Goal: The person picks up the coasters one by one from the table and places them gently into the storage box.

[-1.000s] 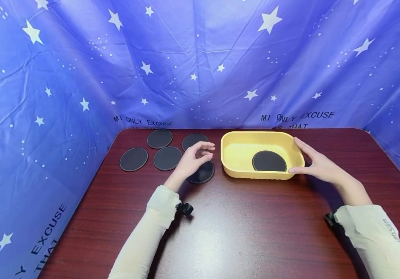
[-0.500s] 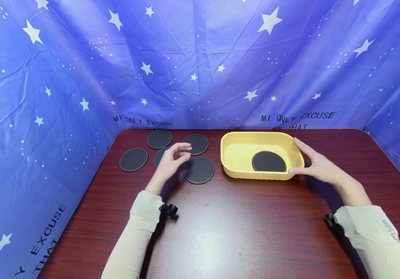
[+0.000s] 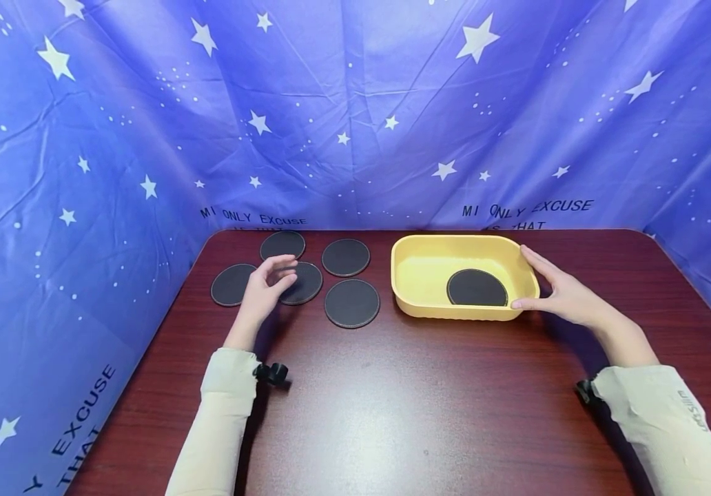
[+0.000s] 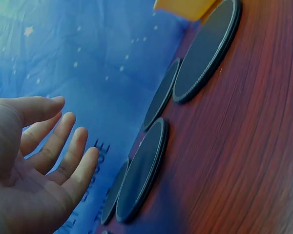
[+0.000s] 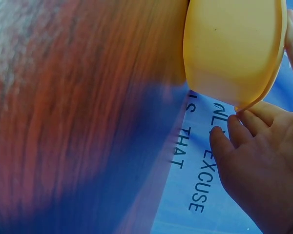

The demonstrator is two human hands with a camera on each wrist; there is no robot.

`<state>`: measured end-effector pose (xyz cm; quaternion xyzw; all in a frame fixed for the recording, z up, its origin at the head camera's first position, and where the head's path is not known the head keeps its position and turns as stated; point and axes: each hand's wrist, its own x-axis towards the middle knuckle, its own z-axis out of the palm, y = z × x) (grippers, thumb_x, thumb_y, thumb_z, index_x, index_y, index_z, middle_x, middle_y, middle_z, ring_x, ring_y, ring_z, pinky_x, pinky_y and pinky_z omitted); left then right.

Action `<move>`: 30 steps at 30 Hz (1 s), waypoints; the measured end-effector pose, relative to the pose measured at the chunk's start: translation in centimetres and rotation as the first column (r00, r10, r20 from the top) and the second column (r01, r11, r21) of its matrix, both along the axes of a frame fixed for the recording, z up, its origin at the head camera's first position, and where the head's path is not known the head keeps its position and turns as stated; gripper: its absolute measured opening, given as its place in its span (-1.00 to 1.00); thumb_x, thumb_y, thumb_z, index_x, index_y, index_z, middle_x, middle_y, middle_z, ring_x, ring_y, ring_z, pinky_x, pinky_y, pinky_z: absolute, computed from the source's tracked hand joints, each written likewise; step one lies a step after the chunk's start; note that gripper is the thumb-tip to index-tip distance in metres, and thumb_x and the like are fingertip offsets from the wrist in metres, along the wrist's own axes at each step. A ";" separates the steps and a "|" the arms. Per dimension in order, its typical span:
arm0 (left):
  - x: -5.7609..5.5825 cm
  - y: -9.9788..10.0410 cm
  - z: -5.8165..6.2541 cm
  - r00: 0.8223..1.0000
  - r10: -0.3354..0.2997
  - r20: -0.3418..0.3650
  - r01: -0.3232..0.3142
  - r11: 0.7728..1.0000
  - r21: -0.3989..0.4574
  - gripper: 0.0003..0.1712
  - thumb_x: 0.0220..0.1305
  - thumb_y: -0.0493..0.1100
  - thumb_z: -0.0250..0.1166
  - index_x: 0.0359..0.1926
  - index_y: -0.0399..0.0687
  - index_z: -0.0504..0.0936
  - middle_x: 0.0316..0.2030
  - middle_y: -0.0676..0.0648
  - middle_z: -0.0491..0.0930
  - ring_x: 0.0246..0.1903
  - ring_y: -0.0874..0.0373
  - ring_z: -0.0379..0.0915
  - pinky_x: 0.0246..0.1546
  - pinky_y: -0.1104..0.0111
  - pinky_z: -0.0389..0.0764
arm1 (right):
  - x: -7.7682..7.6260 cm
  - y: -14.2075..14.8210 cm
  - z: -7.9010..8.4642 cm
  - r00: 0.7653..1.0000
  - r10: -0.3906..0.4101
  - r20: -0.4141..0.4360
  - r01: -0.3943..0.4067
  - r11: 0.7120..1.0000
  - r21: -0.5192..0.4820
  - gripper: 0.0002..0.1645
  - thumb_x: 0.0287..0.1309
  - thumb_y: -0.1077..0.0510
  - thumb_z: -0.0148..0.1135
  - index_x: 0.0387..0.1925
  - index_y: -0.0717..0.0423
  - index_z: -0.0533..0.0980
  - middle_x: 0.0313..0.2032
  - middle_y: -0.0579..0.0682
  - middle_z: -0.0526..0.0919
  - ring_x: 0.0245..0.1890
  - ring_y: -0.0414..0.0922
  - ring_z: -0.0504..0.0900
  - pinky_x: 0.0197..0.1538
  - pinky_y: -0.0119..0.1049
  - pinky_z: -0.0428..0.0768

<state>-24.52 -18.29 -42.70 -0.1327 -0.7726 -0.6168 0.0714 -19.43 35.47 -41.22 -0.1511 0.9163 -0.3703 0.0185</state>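
Observation:
Over the left side of the table, my left hand (image 3: 262, 289) hovers above the round black coasters with its fingers loosely bent and nothing between them. It partly hides a coaster (image 3: 227, 285) at the left and another coaster (image 3: 307, 284) beside its fingertips. A coaster (image 3: 352, 304) lies at the front of the group, another coaster (image 3: 346, 257) behind it, and one more coaster (image 3: 282, 244) at the back. My right hand (image 3: 569, 295) holds the right end of a yellow plastic bin (image 3: 436, 311), thumb at the near corner. One coaster (image 3: 477, 288) lies inside the bin.
The dark red wood-grain table (image 3: 393, 393) has rounded back corners. A blue star-printed cloth (image 3: 331, 172) hangs behind it and along both sides. Small black devices are strapped near both wrists.
My left hand has moved left, from beside the bin to above the left coasters, uncovering the two nearer the bin. The right hand and the bin have stayed put.

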 end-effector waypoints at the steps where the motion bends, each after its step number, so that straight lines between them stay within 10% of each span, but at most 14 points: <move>1: 0.0 -0.4 -0.1 1.000 0.012 -0.003 -0.012 1.000 0.004 -0.54 0.30 -0.47 0.23 0.22 -0.48 0.45 0.12 -0.57 0.49 -0.10 0.43 0.56 0.01 0.66 0.57 | 0.0 0.0 0.0 1.000 -0.001 0.000 0.001 1.000 0.002 0.26 0.08 0.08 0.48 0.58 0.09 -0.14 0.57 0.26 -0.08 0.57 -0.19 -0.19 0.35 -0.74 -0.14; 9: 0.1 -3.0 -0.4 0.988 0.152 0.031 -0.152 0.988 -0.004 -0.54 0.29 -0.47 0.23 0.22 -0.41 0.48 0.14 -0.51 0.52 -0.05 0.28 0.59 0.01 0.66 0.53 | 0.1 0.0 -0.1 1.000 0.003 -0.002 -0.003 1.000 -0.003 0.26 0.08 0.08 0.47 0.58 0.10 -0.14 0.57 0.25 -0.09 0.57 -0.17 -0.19 0.33 -0.76 -0.13; 15: 0.3 -4.7 -0.7 0.957 0.279 0.085 -0.278 0.960 -0.025 -0.50 0.29 -0.42 0.26 0.25 -0.33 0.48 0.07 -0.11 0.61 0.02 0.21 0.52 0.07 0.59 0.50 | 0.1 0.0 0.0 1.000 0.003 0.003 -0.003 1.000 -0.007 0.26 0.08 0.08 0.47 0.59 0.09 -0.15 0.57 0.25 -0.09 0.57 -0.16 -0.19 0.33 -0.76 -0.13; 22: 0.5 -6.7 -0.8 0.920 0.373 0.119 -0.373 0.928 -0.023 -0.46 0.31 -0.42 0.22 0.30 -0.37 0.40 0.29 -0.37 0.44 0.24 -0.04 0.37 0.42 0.07 0.34 | 0.0 0.0 0.0 1.000 0.004 0.007 -0.004 1.000 -0.007 0.26 0.08 0.08 0.47 0.59 0.08 -0.15 0.57 0.24 -0.09 0.57 -0.14 -0.19 0.36 -0.73 -0.14; 30: 0.6 -8.9 -1.6 0.869 0.470 0.156 -0.471 0.882 -0.036 -0.40 0.27 -0.41 0.26 0.33 -0.38 0.37 0.33 -0.35 0.40 0.38 -0.14 0.26 0.46 0.08 0.27 | 0.0 0.1 -0.2 1.000 0.005 -0.011 -0.006 1.000 -0.008 0.26 0.07 0.08 0.48 0.58 0.10 -0.13 0.57 0.26 -0.07 0.55 -0.27 -0.18 0.31 -0.79 -0.14</move>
